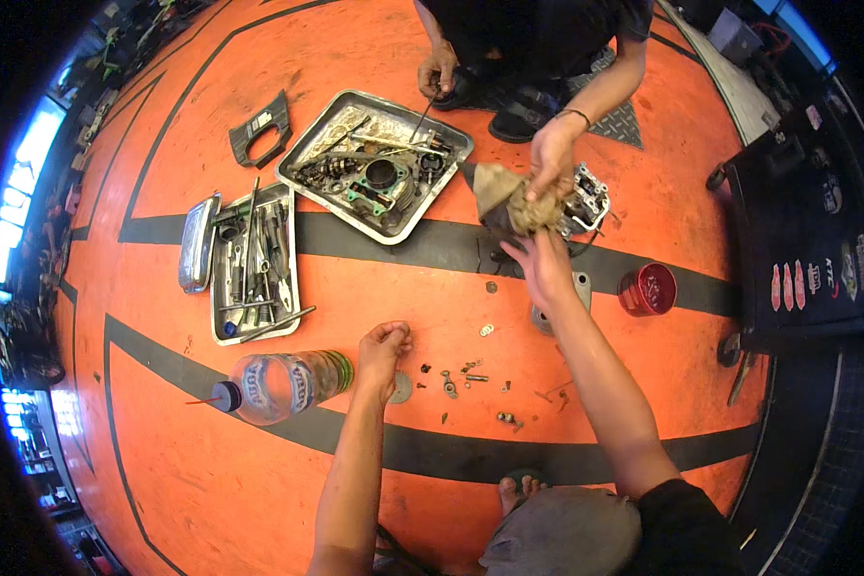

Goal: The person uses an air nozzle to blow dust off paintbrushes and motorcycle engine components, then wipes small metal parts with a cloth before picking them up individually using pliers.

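Your right hand [544, 269] touches the brown rag [496, 187], which a co-worker's hand [553, 154] grips above the floor [374, 283]; whether your fingers hold it, I cannot tell. Your left hand [382, 357] curls its fingers closed. A loose grip could drop it onto nearby engine parts [593, 195].

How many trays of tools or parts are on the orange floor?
2. The large tray is left of the rag; the small tray is farther left, beyond the bottle. None there seems hidden.

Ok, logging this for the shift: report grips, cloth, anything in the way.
Left grip curled, beside the bottle. Right grip at the cloth, hold unclear. Possibly in the way: co-worker's hand on the cloth.
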The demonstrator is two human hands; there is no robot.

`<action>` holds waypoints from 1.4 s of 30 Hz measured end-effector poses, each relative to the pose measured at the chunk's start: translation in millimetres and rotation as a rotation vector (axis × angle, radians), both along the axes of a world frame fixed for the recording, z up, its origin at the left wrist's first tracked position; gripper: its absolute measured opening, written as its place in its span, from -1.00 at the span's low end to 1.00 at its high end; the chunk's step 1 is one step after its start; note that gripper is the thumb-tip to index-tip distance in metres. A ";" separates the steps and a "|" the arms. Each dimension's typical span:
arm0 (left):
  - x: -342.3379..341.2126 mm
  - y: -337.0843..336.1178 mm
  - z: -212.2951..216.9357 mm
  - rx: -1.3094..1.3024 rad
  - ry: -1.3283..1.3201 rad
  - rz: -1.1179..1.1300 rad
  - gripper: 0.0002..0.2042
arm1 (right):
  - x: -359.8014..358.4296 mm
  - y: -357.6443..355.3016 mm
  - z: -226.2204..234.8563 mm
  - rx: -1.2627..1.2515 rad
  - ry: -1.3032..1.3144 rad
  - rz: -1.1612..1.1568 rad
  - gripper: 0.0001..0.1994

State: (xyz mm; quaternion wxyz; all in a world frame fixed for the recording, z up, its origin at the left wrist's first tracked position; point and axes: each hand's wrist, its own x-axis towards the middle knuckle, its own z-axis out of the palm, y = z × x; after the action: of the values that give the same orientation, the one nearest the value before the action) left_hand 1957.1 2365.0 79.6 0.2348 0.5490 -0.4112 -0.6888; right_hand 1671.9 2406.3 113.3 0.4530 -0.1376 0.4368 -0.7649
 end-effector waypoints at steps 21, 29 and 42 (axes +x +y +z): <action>-81.0 130.4 156.6 -0.241 0.378 0.156 -0.71 | 123.4 94.9 95.2 0.016 0.318 -0.283 -0.75; -73.0 135.9 162.5 -0.176 0.446 0.197 -0.66 | 113.9 118.5 126.8 0.293 0.693 0.082 -0.79; -65.0 124.5 166.1 -0.698 0.032 0.100 -0.64 | 90.6 122.9 112.6 0.307 0.889 -0.093 -0.71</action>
State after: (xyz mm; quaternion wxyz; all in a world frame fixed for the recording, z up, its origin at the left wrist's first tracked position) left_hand 1892.1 2489.4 245.8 0.4481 0.4445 -0.5906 -0.5028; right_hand 1762.4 2529.2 225.9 0.2025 -0.3636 0.7020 -0.5779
